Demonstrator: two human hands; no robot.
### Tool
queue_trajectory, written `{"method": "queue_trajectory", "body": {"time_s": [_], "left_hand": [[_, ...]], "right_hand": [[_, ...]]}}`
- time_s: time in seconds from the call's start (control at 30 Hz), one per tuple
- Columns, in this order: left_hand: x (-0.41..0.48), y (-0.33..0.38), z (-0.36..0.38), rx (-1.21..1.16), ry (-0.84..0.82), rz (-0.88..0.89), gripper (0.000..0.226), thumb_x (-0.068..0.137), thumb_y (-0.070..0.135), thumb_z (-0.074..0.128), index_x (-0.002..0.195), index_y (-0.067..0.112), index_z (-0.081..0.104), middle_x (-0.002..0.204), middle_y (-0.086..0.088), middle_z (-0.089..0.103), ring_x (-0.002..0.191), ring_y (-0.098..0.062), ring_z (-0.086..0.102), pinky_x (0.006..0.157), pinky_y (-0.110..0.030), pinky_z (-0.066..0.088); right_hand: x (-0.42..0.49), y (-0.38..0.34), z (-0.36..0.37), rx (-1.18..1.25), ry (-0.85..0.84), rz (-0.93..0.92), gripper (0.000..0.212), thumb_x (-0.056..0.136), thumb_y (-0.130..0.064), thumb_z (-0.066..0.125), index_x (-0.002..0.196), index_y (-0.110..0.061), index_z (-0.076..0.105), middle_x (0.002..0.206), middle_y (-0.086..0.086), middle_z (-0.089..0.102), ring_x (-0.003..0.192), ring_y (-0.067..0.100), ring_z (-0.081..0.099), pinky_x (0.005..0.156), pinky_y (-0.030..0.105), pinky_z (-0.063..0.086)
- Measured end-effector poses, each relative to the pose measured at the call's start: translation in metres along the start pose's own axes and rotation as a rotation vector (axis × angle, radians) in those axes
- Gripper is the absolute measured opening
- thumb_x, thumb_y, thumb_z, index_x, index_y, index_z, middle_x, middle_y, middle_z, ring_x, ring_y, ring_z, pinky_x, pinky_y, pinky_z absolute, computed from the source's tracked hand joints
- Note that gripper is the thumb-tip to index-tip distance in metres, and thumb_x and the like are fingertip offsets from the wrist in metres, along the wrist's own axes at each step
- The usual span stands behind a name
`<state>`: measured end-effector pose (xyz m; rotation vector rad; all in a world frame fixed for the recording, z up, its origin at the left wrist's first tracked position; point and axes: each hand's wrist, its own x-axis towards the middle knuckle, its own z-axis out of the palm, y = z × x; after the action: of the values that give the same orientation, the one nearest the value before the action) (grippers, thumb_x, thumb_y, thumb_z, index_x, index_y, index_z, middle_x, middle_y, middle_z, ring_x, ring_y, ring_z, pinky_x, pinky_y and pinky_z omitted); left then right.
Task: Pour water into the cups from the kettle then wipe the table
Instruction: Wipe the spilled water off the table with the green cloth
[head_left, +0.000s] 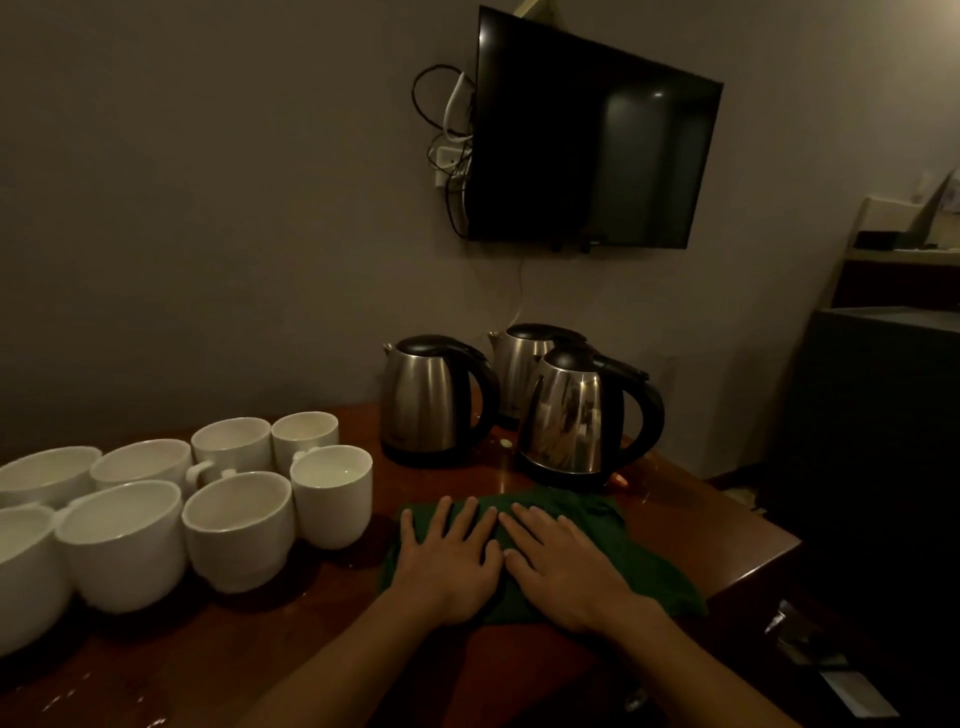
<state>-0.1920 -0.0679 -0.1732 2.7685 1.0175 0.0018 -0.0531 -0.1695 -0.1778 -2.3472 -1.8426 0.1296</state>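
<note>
**Both hands flat on the cloth**

A green cloth (545, 556) lies on the wooden table (311, 639), in front of three steel kettles (576, 415). Left hand (449, 561) and right hand (566, 566) press it side by side, fingers straight and spread, gripping nothing. White cups (239, 525) cluster at left.

White cups (239, 530) stand on the reddish-brown worktop (311, 639); the cloth (649, 566) is dark green; three kettles (582, 415) are silver steel with black handles and lids.
</note>
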Motion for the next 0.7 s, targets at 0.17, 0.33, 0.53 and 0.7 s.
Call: {"method": "queue_trajectory", "body": {"time_s": [0.17,0.33,0.53,0.7], "left_hand": [[-0.03,-0.005,0.006,0.02,0.037,-0.028,0.059,0.105,0.049,0.01,0.16,0.034,-0.002,0.169,0.007,-0.011,0.154,-0.021,-0.017,0.118,-0.064,-0.012],[-0.066,-0.016,0.005,0.013,0.053,-0.068,0.059,0.105,0.049,0.01,0.16,0.034,-0.002,0.168,0.007,-0.011,0.154,-0.02,-0.016,0.118,-0.063,-0.013],[-0.111,-0.03,0.007,0.01,0.084,-0.135,0.059,0.105,0.048,0.01,0.161,0.033,-0.003,0.169,0.007,-0.011,0.154,-0.02,-0.015,0.118,-0.063,-0.013],[-0.139,-0.044,0.008,-0.005,0.11,-0.181,0.059,0.105,0.048,0.011,0.16,0.035,-0.002,0.169,0.009,-0.009,0.154,-0.018,-0.015,0.119,-0.062,-0.012]], "right_hand": [[-0.018,-0.02,0.0,-0.053,-0.043,-0.019,0.059,0.104,-0.054,0.015,0.159,-0.036,0.001,0.166,-0.013,-0.007,0.152,0.008,-0.012,0.123,0.04,-0.01],[-0.03,-0.045,0.006,-0.054,-0.066,-0.041,0.06,0.101,-0.058,0.013,0.157,-0.042,-0.003,0.167,-0.008,-0.01,0.152,0.011,-0.015,0.123,0.043,-0.01],[-0.045,-0.08,0.01,-0.031,-0.077,-0.093,0.076,0.084,-0.074,-0.007,0.155,-0.046,-0.005,0.167,-0.009,-0.011,0.151,0.009,-0.017,0.123,0.041,-0.011],[-0.056,-0.109,0.01,-0.011,-0.087,-0.151,0.102,0.063,-0.079,-0.018,0.156,-0.041,-0.005,0.166,-0.011,-0.013,0.15,0.007,-0.018,0.123,0.04,-0.012]]}}
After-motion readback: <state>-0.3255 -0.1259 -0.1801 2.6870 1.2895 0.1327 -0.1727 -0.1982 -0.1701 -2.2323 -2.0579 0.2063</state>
